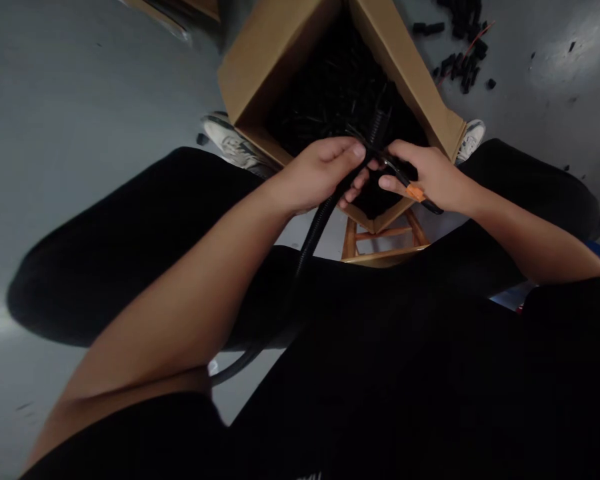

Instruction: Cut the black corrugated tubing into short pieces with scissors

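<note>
My left hand (333, 170) is closed round a black corrugated tube (314, 233), which runs from under my left arm up over the open cardboard box. The tube's ribbed far end points away from me, above the box's contents. In my right hand (433, 177) is a cutting tool, seemingly scissors (405, 181), with dark handles and an orange patch. Its front end meets the tube just beyond my left fingertips; whether the blades are apart is hard to make out. Below both hands, the cardboard box (275, 50) holds many short black pieces (325, 93).
A wooden stool (385, 257) stands beneath the near side of the box. Loose black pieces (465, 60) and a thin orange strand lie on the grey floor at upper right. My shoes (233, 141) flank the box. Another cardboard edge (160, 17) shows at the top left.
</note>
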{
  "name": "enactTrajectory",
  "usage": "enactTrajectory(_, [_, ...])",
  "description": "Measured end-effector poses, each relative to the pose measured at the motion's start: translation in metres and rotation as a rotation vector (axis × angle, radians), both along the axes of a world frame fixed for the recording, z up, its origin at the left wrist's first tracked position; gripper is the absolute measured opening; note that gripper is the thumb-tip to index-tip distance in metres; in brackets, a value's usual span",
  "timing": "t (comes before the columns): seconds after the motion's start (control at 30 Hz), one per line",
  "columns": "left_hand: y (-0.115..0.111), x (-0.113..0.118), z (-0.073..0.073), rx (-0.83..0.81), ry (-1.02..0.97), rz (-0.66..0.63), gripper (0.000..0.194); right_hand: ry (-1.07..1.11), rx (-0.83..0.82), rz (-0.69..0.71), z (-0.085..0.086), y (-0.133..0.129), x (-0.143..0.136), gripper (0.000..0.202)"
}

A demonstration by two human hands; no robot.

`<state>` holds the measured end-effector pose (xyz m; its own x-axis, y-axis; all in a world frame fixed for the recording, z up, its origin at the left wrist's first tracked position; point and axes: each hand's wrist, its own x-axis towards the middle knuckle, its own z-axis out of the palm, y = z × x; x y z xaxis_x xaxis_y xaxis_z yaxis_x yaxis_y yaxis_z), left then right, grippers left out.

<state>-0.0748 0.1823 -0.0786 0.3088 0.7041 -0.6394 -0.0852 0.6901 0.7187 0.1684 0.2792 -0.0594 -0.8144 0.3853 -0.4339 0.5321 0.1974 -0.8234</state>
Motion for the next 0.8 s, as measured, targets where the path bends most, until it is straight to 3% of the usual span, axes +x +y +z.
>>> enactTrajectory(0.13, [-0.004, 0.004, -0.018, 0.089, 0.200, -0.017, 0.041, -0.128, -0.017, -0.022, -0.001, 0.000, -0.001, 0.062])
enactTrajectory(0.23, [-0.007, 0.010, -0.023, 0.132, 0.249, -0.030, 0.038, -0.176, -0.040, -0.014, -0.002, 0.001, -0.001, 0.058])
enactTrajectory(0.53, [-0.003, 0.006, -0.013, 0.108, 0.319, -0.180, 0.028, -0.220, -0.111, 0.041, 0.001, 0.002, -0.002, 0.050])
enactTrajectory(0.8, [-0.012, 0.023, -0.015, 0.086, 0.277, -0.029, 0.026, -0.206, -0.163, 0.024, -0.003, -0.005, -0.001, 0.049])
